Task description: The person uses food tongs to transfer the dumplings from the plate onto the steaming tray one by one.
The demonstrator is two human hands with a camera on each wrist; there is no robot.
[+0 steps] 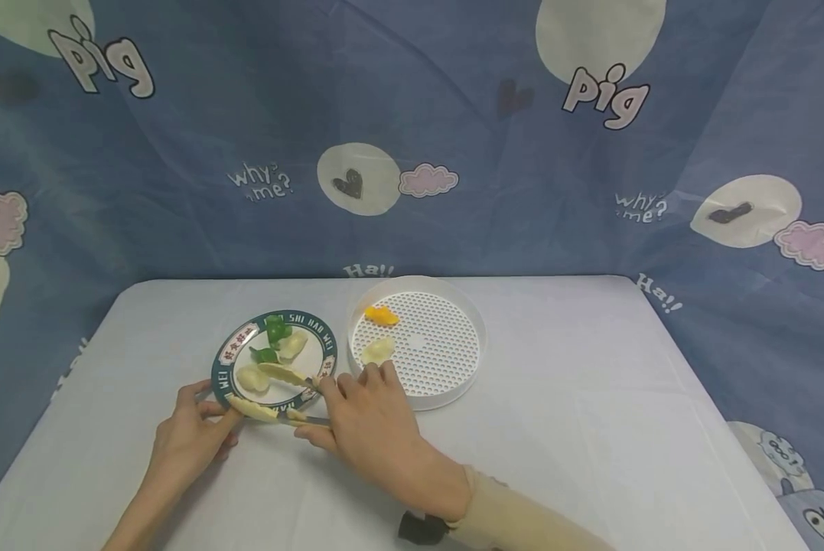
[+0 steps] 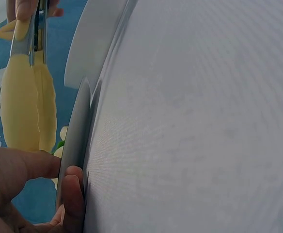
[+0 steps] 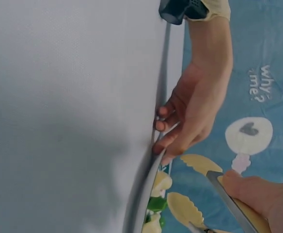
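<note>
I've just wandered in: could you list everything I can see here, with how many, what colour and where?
Plate: 1, white with dark green rim, on the table
Green pieces: 2, green, on the plate
Pale yellow pieces: 3, two on the plate, one in the tray
Tray: 1, white, round, full of small holes, beside the plate
Orange piece: 1, orange, in the tray
Tongs: 1 pair, pale yellow and metal, at the plate
Table: 1, white, beneath everything
Backdrop: 1, blue, printed, behind the table
Dark objects: 2, one by each wrist
Sleeves: 2, beige
Left hand: 1, gripping the plate
Right hand: 1, holding the tongs
</note>
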